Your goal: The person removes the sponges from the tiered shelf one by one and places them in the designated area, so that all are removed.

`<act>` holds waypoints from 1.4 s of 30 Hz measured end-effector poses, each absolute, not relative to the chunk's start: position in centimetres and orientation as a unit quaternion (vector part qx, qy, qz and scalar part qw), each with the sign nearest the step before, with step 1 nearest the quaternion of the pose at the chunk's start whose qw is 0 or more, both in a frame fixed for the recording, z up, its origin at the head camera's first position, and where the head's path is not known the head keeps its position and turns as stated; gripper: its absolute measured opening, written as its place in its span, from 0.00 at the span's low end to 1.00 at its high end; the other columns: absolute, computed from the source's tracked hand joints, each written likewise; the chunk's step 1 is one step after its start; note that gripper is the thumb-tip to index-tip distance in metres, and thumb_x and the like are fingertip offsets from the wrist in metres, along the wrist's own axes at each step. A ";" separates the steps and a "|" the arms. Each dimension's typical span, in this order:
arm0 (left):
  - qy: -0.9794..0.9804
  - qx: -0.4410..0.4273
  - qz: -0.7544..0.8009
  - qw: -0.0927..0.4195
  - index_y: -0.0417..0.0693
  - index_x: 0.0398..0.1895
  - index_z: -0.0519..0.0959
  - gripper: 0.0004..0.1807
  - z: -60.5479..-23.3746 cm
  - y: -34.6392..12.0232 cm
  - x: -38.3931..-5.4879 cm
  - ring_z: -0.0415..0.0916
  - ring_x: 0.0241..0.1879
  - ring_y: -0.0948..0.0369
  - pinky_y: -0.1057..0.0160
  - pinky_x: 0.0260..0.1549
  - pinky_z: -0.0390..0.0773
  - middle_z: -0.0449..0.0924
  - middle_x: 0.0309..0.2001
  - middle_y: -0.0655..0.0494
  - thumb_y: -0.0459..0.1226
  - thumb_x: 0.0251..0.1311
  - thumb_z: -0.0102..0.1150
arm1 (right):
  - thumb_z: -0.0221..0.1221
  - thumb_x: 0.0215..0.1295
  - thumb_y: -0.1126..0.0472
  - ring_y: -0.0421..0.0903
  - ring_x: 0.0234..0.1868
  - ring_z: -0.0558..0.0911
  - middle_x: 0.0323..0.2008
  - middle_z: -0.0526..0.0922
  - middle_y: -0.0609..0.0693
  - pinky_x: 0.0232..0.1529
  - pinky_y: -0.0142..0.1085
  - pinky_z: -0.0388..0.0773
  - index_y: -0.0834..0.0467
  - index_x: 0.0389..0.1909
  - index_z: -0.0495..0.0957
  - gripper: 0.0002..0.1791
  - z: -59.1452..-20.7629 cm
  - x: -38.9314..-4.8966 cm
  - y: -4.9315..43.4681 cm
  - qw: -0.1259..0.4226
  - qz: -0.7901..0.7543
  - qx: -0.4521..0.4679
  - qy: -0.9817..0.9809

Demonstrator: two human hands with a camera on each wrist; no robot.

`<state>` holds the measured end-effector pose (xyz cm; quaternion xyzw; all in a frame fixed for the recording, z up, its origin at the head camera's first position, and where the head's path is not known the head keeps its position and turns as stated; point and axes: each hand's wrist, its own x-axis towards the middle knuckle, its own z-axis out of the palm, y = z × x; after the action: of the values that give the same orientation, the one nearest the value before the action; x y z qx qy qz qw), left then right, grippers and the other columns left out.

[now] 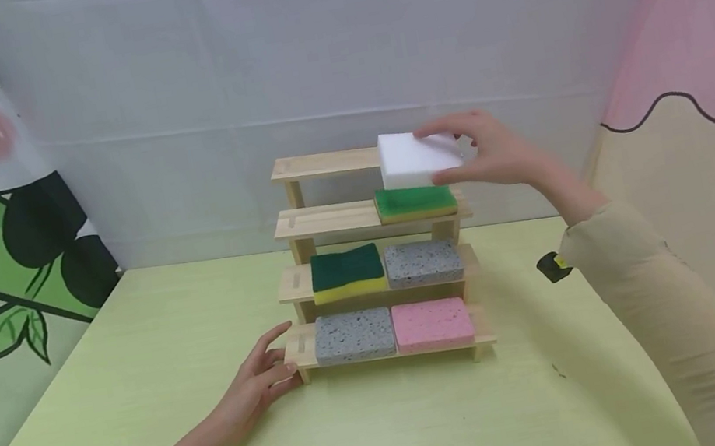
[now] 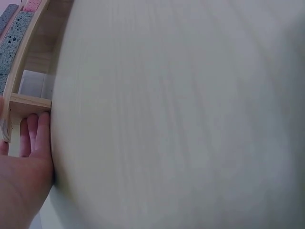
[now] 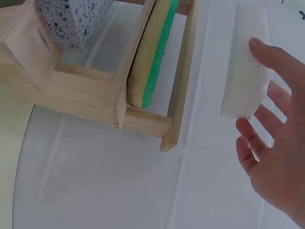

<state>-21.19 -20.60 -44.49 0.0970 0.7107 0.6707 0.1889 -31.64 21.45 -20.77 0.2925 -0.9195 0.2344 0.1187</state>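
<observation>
My right hand [image 1: 487, 150] pinches a white sponge block [image 1: 411, 159] between thumb and fingers, at the right of the top step. In the right wrist view the white sponge block [image 3: 245, 62] stands apart from the rack. My left hand [image 1: 256, 378] holds the left end of the stepped wooden rack [image 1: 302, 349] at its lowest step. In the left wrist view, several fingers [image 2: 43, 131] reach under that step beside its leg. Just below the white block, a green-topped sponge [image 1: 416, 201] lies on the second step from the top.
A dark green and yellow sponge [image 1: 347, 272] and a speckled grey sponge [image 1: 423, 262] share one step. Below them lie another grey sponge [image 1: 353, 336] and a pink sponge [image 1: 433, 323]. The rack stands on a pale table [image 1: 392, 430] before a white cloth backdrop [image 1: 328, 46].
</observation>
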 end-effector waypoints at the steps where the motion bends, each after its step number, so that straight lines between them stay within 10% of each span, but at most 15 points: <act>1: 0.711 0.097 0.670 0.188 0.58 0.79 0.45 0.40 -44.5 -20.6 -21.2 0.75 0.57 0.59 0.60 0.59 0.78 0.66 0.62 0.43 0.39 0.70 0.54 | 0.71 0.56 0.51 0.51 0.56 0.67 0.65 0.74 0.48 0.53 0.49 0.64 0.44 0.66 0.72 0.35 -20.8 -31.5 21.7 0.117 0.235 0.288 -0.921; 42: 0.707 0.092 0.677 0.183 0.58 0.78 0.47 0.40 -45.0 -20.6 -21.5 0.76 0.56 0.58 0.59 0.58 0.80 0.67 0.62 0.43 0.37 0.69 0.55 | 0.70 0.58 0.57 0.64 0.61 0.67 0.70 0.66 0.62 0.56 0.59 0.67 0.54 0.72 0.65 0.41 -24.3 -32.1 32.5 0.136 0.276 0.161 -0.938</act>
<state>-21.48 -20.63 -44.97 0.0922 0.7069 0.6769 0.1831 -32.12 32.49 -24.29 0.1605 -0.9379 0.2759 0.1362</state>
